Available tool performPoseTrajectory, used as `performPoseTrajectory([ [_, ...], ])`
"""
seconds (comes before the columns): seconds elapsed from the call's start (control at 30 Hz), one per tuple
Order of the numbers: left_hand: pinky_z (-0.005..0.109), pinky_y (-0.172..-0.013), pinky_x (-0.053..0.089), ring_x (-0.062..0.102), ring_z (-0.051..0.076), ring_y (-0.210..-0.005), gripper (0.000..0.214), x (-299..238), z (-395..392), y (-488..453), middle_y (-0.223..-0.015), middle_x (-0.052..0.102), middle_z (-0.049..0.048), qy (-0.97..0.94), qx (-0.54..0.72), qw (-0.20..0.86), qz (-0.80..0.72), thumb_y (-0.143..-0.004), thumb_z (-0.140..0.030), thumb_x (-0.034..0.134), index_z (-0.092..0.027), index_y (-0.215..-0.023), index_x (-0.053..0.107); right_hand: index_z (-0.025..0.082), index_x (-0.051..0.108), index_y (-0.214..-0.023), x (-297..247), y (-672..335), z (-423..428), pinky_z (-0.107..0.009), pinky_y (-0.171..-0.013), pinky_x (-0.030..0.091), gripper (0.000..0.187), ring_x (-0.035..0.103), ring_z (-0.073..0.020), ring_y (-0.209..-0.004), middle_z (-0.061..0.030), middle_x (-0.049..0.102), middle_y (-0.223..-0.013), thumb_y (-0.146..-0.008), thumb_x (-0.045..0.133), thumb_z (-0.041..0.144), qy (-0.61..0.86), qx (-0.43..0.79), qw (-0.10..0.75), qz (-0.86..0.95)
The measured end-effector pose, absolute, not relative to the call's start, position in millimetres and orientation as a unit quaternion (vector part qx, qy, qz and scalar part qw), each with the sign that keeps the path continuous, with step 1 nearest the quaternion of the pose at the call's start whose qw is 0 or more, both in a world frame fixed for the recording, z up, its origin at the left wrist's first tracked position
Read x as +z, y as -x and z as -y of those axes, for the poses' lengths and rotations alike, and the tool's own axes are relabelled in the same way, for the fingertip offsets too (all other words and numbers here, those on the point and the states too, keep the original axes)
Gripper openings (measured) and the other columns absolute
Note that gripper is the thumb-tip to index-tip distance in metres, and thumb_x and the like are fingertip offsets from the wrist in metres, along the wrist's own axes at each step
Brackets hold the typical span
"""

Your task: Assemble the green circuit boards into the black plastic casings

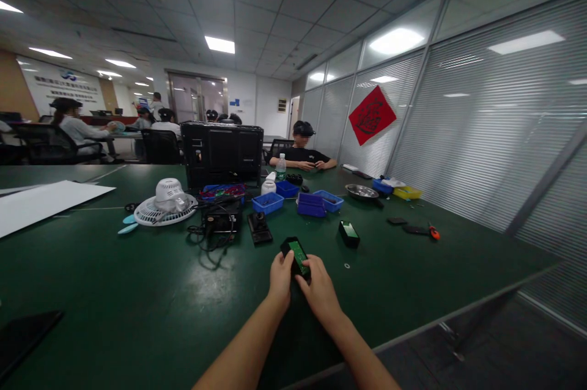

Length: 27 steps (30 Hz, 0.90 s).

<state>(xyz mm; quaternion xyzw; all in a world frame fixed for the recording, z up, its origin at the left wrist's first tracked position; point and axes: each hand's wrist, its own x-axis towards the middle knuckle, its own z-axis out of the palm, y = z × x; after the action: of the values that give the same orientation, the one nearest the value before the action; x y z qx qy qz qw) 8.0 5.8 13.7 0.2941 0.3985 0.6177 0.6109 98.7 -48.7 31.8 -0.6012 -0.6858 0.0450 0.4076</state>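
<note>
Between my two hands I hold a black casing with a green circuit board showing in its open top. My left hand grips its left side, the thumb resting by the board's edge. My right hand is closed on the near right end, its fingers on the board and casing. A second black casing with a pale, shiny face lies on the table a little way to the right. Near my right hand lies a small white ring. The undersides of the held casing and my other fingers are hidden.
On the green table are a white fan part, a black power unit with cables, a black stand, blue trays, a metal dish and orange-handled pliers. A person sits opposite.
</note>
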Motion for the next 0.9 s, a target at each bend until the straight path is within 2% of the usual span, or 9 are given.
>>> performPoseTrajectory([
  [0.1,0.032,-0.091,0.039,0.056,0.020,-0.100,0.025,9.6,-10.1,-3.0,-0.101,0.062,0.0110,-0.279,0.636,0.523,-0.494,-0.066,-0.022,0.066,-0.015,-0.089,0.058,0.019,0.050,-0.089,30.6,-100.1,48.0,-0.035,-0.087,0.044,0.020,0.053,-0.0211,-0.098,-0.0083,0.051,-0.102,-0.070,0.052,0.012,0.615,0.043,0.386,0.686],
  [0.23,0.032,-0.094,0.036,0.053,0.019,-0.105,0.025,9.7,-10.5,7.0,-0.109,0.058,0.0112,-0.261,0.640,0.506,-0.516,-0.071,-0.018,0.059,-0.016,-0.095,0.056,0.020,0.051,-0.093,29.5,-98.6,49.2,-0.033,-0.085,0.043,0.024,0.053,-0.0211,-0.095,-0.0076,0.051,-0.101,-0.070,0.054,0.014,0.628,0.036,0.360,0.689],
  [0.37,0.032,-0.088,0.041,0.057,0.017,-0.096,0.024,16.9,0.3,24.4,-0.102,0.060,0.0094,-0.235,0.638,0.509,-0.527,-0.072,-0.015,0.054,-0.015,-0.096,0.056,0.016,0.040,-0.122,29.1,-101.4,47.1,-0.034,-0.091,0.039,0.059,0.049,-0.0239,-0.107,-0.0116,0.048,-0.115,-0.068,0.062,0.029,0.651,0.063,0.336,0.678],
  [0.43,0.030,-0.083,0.043,0.059,0.015,-0.090,0.025,22.8,9.7,37.5,-0.097,0.061,0.0072,-0.226,0.638,0.512,-0.529,-0.070,-0.014,0.052,-0.016,-0.095,0.056,0.012,0.035,-0.127,29.2,-102.5,44.5,-0.035,-0.093,0.037,0.070,0.047,-0.0256,-0.111,-0.0142,0.048,-0.119,-0.067,0.063,0.036,0.669,0.085,0.308,0.671],
  [0.6,0.028,-0.071,0.044,0.058,0.013,-0.074,0.026,38.5,32.6,74.2,-0.087,0.061,0.0032,-0.220,0.651,0.489,-0.537,-0.067,-0.015,0.052,-0.018,-0.092,0.057,0.010,0.048,-0.110,32.6,-85.5,41.2,-0.032,-0.085,0.041,0.049,0.053,-0.0253,-0.100,-0.0142,0.056,-0.106,-0.070,0.058,0.037,0.686,0.089,0.253,0.676],
  [0.9,0.028,-0.074,0.042,0.055,0.014,-0.078,0.023,35.5,35.2,134.4,-0.078,0.056,0.0003,-0.233,0.657,0.419,-0.581,-0.063,-0.017,0.054,-0.018,-0.085,0.056,0.013,0.047,-0.101,42.3,4.8,49.4,-0.030,-0.074,0.043,0.042,0.058,-0.0240,-0.089,-0.0140,0.055,-0.102,-0.070,0.061,0.038,0.657,0.097,0.211,0.717],
])
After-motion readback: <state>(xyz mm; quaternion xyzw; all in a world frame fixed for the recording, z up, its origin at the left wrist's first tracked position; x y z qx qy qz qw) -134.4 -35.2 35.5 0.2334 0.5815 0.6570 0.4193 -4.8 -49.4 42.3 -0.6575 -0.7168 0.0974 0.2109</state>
